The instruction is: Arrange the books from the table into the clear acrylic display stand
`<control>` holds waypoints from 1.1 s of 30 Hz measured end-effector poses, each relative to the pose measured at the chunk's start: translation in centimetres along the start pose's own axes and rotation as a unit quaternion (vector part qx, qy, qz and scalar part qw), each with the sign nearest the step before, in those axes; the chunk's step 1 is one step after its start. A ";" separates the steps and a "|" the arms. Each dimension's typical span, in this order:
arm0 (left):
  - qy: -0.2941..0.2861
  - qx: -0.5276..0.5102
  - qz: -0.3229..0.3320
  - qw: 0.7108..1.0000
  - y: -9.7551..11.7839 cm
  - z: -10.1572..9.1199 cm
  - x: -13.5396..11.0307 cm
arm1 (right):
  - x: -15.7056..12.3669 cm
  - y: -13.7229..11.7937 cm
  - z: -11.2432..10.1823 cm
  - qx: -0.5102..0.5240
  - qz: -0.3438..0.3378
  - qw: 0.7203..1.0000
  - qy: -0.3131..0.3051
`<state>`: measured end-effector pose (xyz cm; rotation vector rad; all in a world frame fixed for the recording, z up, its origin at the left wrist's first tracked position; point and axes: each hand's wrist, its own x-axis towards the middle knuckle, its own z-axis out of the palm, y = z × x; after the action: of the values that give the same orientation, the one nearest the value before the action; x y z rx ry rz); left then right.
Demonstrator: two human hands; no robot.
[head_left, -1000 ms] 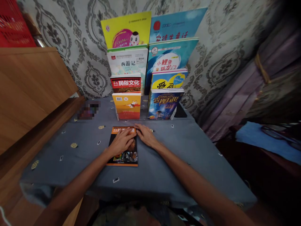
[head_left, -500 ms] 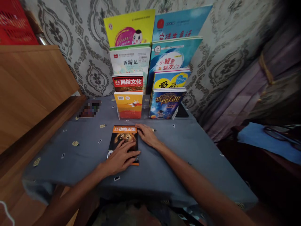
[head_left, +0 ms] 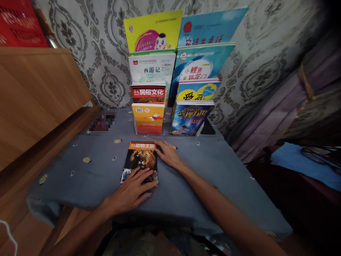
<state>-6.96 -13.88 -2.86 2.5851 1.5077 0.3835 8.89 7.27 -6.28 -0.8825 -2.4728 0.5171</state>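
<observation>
A book with a lion on its cover [head_left: 141, 158] lies flat on the grey tablecloth [head_left: 218, 167], near me. My left hand [head_left: 131, 192] lies open, fingers spread, with its fingertips on the book's near edge. My right hand [head_left: 167, 153] rests flat and open on the cloth, touching the book's right edge near the top corner. Neither hand grips the book.
A tiered rack of books [head_left: 173, 74] stands at the table's back against patterned wallpaper [head_left: 255, 46]. A wooden cabinet [head_left: 34, 96] rises on the left, with a red crate [head_left: 18, 25] on top. Curtains [head_left: 301, 96] and a blue cloth [head_left: 301, 163] are on the right.
My left hand has slid from the middle of the book's cover toward me to its near edge, uncovering the lion picture. My right hand stayed at the book's right edge.
</observation>
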 end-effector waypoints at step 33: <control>0.158 -0.001 -0.223 0.962 -6.0 1.2 -3.6 | -5.9 -10.3 0.6 -0.042 -0.194 0.972 -0.127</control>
<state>-13.37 -13.98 -5.99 2.1581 2.1222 0.7616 7.53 -4.21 -3.53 -0.3569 -2.8229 0.4100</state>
